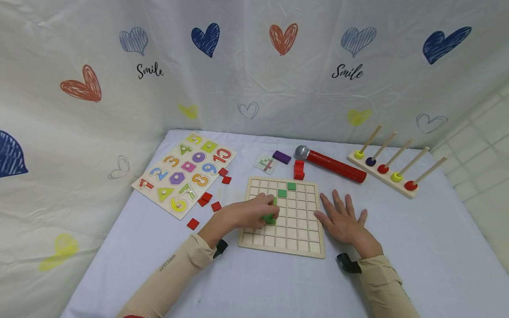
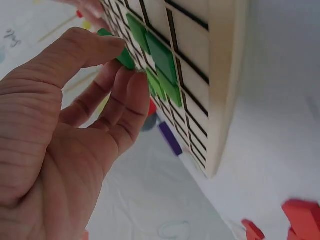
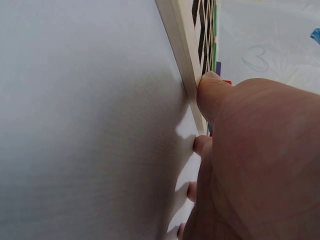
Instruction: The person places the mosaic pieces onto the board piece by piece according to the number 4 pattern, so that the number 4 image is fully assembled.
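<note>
Starting at far left: red tiles (image 1: pixel 204 198) scattered just beside a number puzzle board (image 1: pixel 188 179) on the table (image 1: pixel 246 282). Next, reaching over the grid board (image 1: pixel 303 224) with the left grip (image 1: pixel 256 212), thumb pressed toward the fingers, pinching a green tile (image 2: pixel 126 59) above the left part of the squares. Hard to tell whether touching them yet. Seems partway through setting tiles into squares, with other green tiles (image 1: pixel 282 193) already laid in a rough diagonal. Calls next, by the look of it, for lining up the pinched tile with a bare square, lowering it flat and letting go without nudging its neighbours. At the board's right edge, apparently steadying it with the right grip (image 1: pixel 343 221): fingers spread wide, holding nothing, thumb resting on the frame. Farthest right, well apart: a peg rack (image 1: pixel 381 173).
</note>
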`<state>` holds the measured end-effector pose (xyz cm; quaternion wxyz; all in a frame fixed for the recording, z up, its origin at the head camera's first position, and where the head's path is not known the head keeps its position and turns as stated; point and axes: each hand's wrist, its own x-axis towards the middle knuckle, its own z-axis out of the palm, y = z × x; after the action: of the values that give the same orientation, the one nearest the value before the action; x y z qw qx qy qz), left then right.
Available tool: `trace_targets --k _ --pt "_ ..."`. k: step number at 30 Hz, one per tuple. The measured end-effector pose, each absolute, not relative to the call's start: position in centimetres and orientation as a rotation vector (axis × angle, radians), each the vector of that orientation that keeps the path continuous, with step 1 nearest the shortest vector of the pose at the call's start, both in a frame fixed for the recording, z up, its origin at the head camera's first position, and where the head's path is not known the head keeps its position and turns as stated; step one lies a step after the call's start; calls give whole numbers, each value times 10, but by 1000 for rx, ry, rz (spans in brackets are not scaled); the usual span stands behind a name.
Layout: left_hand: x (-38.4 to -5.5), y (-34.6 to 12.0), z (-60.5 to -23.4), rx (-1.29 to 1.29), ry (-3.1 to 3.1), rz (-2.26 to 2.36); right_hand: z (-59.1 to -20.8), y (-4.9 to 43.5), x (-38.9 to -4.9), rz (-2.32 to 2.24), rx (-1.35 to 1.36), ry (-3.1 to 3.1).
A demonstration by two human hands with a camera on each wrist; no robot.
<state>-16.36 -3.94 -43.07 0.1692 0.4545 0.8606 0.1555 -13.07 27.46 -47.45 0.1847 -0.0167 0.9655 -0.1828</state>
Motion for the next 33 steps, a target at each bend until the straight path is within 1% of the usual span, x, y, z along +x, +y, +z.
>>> trace_targets --k 10,17,25,30,33 --pt "-165 -8 -442 1429 2487 229 -480 276 -133 -575 -49 2707" --pt "-163 1 -438 1429 2523 131 -484 279 -134 -534 -54 2725" --pt "-161 2 -437 1441 2544 84 -477 273 -132 -517 -40 2720" --pt "-160 -6 -437 1434 2546 98 -480 276 -134 -519 -40 2703" --pt "-161 -14 -433 1388 2550 129 -483 278 -135 -529 -48 2709"
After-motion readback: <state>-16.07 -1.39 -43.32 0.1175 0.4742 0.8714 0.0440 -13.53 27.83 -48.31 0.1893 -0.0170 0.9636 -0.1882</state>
